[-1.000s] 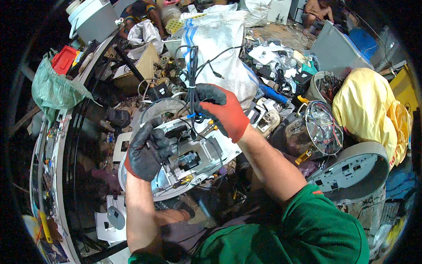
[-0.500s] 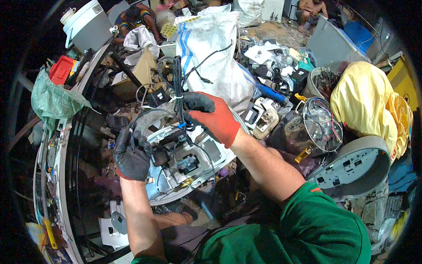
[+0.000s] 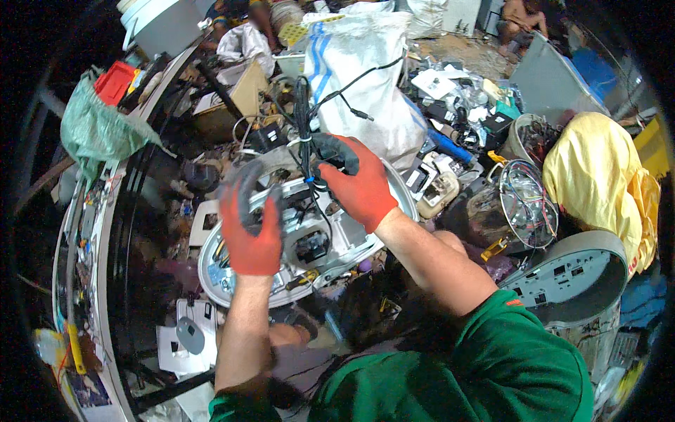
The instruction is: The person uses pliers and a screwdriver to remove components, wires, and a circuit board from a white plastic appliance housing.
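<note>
A bundle of black cable, tied with a white tie and a blue one lower down, stands upright in the grip of my right hand, gloved in red and black. One loose cable end with a plug sticks out to the right of the bundle. My left hand, in a matching glove and a little blurred, is left of the bundle with thumb and fingers apart and nothing visible in it. Beneath both hands lies an oval grey-white housing with black parts and wires inside.
Right of the housing stand a clear tub of wires, a yellow sack and a grey oval shell. A white sack rises ahead. A metal frame runs along the left. Another person sits far back.
My left hand has let go of the cable it was holding, turned and opened, moving right toward the bundle. My right hand keeps its hold. The whole view has shifted slightly.
</note>
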The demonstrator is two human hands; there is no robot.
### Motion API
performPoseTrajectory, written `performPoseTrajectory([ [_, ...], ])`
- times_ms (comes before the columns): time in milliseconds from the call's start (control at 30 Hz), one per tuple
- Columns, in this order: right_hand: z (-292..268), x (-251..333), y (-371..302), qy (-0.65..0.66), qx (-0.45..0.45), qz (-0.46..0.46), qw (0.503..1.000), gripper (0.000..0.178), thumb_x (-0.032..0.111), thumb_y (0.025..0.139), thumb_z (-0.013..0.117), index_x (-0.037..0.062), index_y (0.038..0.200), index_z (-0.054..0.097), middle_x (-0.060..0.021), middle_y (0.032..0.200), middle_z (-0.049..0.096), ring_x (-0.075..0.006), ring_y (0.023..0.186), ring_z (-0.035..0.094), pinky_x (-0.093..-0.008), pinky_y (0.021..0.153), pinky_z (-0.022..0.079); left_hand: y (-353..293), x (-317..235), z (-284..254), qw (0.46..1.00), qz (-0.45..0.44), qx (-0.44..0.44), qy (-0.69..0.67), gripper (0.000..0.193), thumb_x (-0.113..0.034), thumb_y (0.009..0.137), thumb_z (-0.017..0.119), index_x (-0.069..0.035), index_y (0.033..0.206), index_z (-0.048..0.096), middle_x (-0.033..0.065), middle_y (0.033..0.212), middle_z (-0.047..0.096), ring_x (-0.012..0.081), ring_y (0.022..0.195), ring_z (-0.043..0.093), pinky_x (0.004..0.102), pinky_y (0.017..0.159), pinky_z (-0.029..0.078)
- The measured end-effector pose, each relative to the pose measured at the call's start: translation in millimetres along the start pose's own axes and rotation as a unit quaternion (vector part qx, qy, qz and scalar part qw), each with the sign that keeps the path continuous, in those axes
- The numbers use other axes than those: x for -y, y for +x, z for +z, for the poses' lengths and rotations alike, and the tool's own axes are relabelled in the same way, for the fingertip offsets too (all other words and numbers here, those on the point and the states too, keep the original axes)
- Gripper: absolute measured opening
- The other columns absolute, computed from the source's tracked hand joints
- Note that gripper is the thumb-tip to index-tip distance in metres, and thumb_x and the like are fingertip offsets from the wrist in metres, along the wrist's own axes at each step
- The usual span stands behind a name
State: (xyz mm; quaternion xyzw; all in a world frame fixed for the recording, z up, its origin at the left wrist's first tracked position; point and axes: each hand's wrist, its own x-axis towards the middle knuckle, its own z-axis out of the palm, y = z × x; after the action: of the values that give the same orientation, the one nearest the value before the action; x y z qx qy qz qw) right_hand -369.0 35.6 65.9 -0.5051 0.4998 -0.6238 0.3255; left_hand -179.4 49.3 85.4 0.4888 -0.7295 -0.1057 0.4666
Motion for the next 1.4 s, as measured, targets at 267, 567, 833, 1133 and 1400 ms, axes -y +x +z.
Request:
performPoseTrajectory([
  [267,32.1,12.6,-34.4,-0.016,0.161,-0.08,0.984,0.038,0.016,0.082,0.067,0.0032,0.117,0.061,-0.0175,0.105,0.064,-0.0296,0.095,0.063,-0.0369,0.084,0.05,17.6,4.5,-0.8,0.91,-0.236,0.0,-0.341,0.03,-0.022,0.093,0.064,-0.001,0.115,0.063,0.0036,0.094,0.066,0.0121,0.082,0.059,0.028,0.072,0.048],
  [567,9.0,20.0,-6.6,0.276,0.176,0.099,0.94,0.031,0.013,0.097,0.054,-0.0001,0.125,0.057,-0.0069,0.104,0.066,-0.0136,0.088,0.063,-0.0274,0.078,0.05,18.6,2.6,-6.5,0.87,-0.284,0.041,-0.4,0.031,-0.021,0.093,0.067,-0.002,0.117,0.065,0.0035,0.089,0.068,0.0094,0.077,0.061,0.025,0.067,0.048],
  [833,-24.2,14.5,11.1,0.173,0.19,0.086,0.963,0.021,0.012,0.096,0.055,0.0013,0.113,0.062,-0.0045,0.095,0.068,-0.0118,0.083,0.063,-0.0279,0.076,0.051,15.7,13.5,-33.9,0.893,-0.235,0.2,-0.328,0.029,-0.017,0.093,0.064,0.001,0.117,0.063,0.0024,0.091,0.068,0.0094,0.078,0.061,0.0252,0.068,0.049],
  [1133,-104.4,137.6,-28.1,-0.365,0.587,-0.216,0.689,0.037,0.026,0.066,0.066,0.0066,0.096,0.06,-0.0129,0.077,0.06,-0.0381,0.076,0.061,-0.0445,0.066,0.05,-7.8,-47.3,-106.4,0.877,0.191,0.42,0.135,0.036,-0.027,0.084,0.066,-0.004,0.109,0.057,0.0162,0.084,0.063,0.0355,0.086,0.061,0.044,0.083,0.047],
  [1400,-195.5,201.8,-57.3,-0.373,0.533,-0.179,0.738,0.038,0.024,0.077,0.063,0.0061,0.11,0.061,-0.0171,0.103,0.062,-0.0343,0.093,0.061,-0.042,0.081,0.049,-10.7,-82.1,-204.8,0.868,0.202,0.436,0.127,0.043,-0.021,0.069,0.072,-0.001,0.105,0.061,0.018,0.087,0.063,0.0397,0.083,0.06,0.0463,0.076,0.048],
])
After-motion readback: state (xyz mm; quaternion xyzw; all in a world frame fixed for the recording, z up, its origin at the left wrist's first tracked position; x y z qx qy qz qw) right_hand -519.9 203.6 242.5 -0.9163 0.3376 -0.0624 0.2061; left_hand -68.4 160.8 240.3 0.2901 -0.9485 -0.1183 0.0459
